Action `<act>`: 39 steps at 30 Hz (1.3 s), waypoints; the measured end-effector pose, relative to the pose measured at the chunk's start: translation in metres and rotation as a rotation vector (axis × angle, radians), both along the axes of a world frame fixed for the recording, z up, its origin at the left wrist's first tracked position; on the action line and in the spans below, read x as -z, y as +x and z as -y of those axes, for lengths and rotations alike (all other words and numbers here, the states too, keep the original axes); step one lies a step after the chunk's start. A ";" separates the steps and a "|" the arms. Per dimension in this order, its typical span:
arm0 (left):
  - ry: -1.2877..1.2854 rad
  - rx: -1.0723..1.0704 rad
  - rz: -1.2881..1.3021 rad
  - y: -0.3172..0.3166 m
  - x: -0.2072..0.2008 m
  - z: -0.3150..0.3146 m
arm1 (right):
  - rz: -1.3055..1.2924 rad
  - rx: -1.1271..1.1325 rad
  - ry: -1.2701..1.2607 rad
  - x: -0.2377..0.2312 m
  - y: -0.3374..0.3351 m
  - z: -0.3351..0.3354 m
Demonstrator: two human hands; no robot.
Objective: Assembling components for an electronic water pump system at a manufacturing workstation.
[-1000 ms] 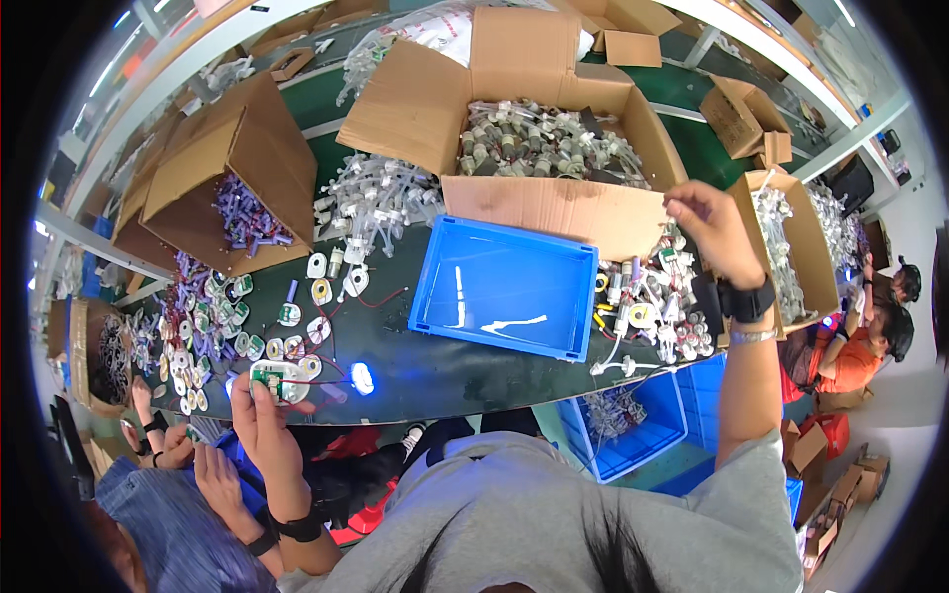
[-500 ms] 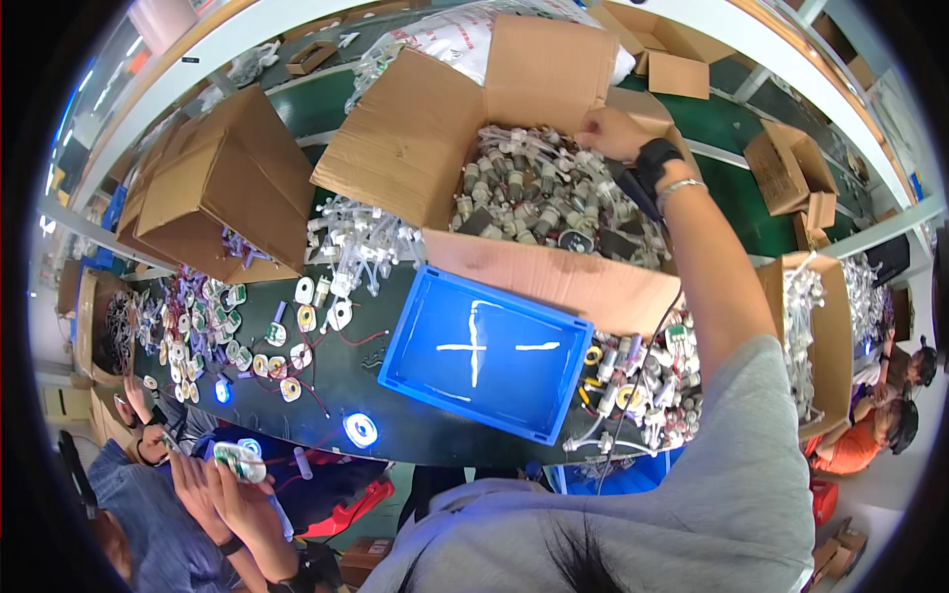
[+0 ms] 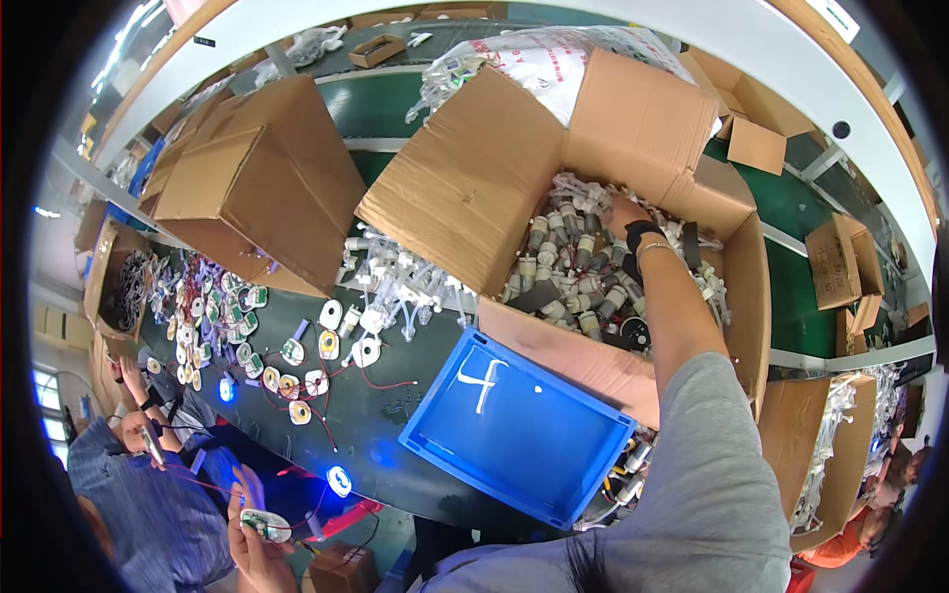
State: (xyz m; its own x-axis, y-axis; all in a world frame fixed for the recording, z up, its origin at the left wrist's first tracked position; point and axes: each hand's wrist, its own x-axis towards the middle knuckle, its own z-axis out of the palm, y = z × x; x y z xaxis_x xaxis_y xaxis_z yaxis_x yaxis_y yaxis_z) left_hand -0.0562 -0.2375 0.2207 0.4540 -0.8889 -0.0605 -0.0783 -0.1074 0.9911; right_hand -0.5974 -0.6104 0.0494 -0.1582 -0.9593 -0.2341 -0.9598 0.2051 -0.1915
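Observation:
My right hand (image 3: 626,214) is down inside an open cardboard carton (image 3: 568,348), at the far part of a heap of small motor-like parts (image 3: 583,267). These are grey cylinders with cream caps, mixed with clear plastic pieces. The fingers are partly hidden among them, so I cannot make out a grip. A dark band circles the wrist. In front of the carton a shallow blue plastic tray (image 3: 524,425) lies askew, with pale streaks on its bottom. My left hand is out of view.
On the left, a co-worker's hand (image 3: 259,558) holds a white round circuit part. Loose round boards (image 3: 326,346) and clear plastic fittings (image 3: 405,282) cover the green table. A tilted carton (image 3: 257,188) stands left, another carton (image 3: 786,435) right. A lit ring (image 3: 339,481) glows near the table edge.
The view has swung, so the table's things sit further right and lower. My right hand has moved from the carton's far edge down into the heap of parts.

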 end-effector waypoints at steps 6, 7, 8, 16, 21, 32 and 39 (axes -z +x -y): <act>0.027 -0.032 0.010 -0.010 -0.006 0.010 | 0.609 0.033 -0.322 -0.051 -0.031 0.015; 0.030 0.020 -0.004 -0.005 0.001 0.013 | 0.799 0.125 -0.188 -0.091 -0.027 -0.003; 0.012 0.046 -0.032 0.000 0.006 0.012 | 0.793 0.140 -0.195 -0.114 -0.028 -0.016; -0.083 -0.022 -0.048 -0.031 0.006 0.033 | 0.654 -0.202 -0.118 -0.142 -0.068 -0.103; -0.014 0.102 -0.045 -0.023 0.006 0.023 | -0.010 -0.365 0.042 -0.095 -0.085 -0.122; 0.048 -0.009 -0.023 -0.025 0.007 0.022 | 0.203 -0.216 -0.223 -0.017 -0.050 -0.059; 0.169 0.053 -0.198 -0.019 0.024 0.007 | 0.083 -0.296 -0.225 -0.008 -0.066 -0.087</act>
